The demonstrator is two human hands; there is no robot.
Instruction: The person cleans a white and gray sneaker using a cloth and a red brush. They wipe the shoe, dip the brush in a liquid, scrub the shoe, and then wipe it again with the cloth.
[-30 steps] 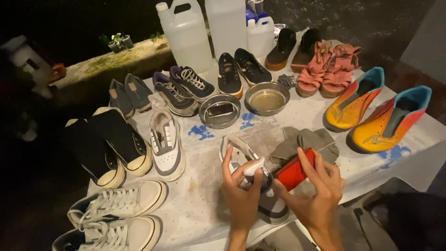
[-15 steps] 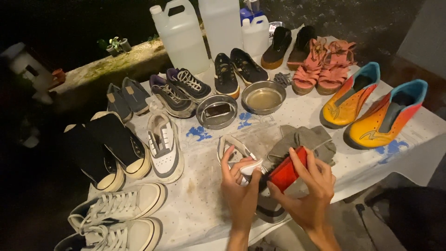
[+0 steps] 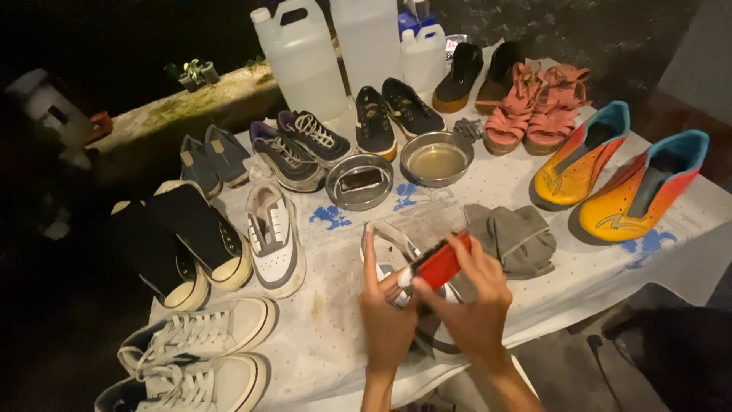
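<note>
right hand (image 3: 476, 305) grips red brush (image 3: 441, 261), left hand (image 3: 386, 317) steadies sneaker (image 3: 390, 243)

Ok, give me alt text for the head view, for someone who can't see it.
Two bare hands work on a white shoe at the table's near edge: the left hand steadies it, the right hand holds a red brush against it. Around them lie many shoes, a grey cloth and two metal bowls.
</note>
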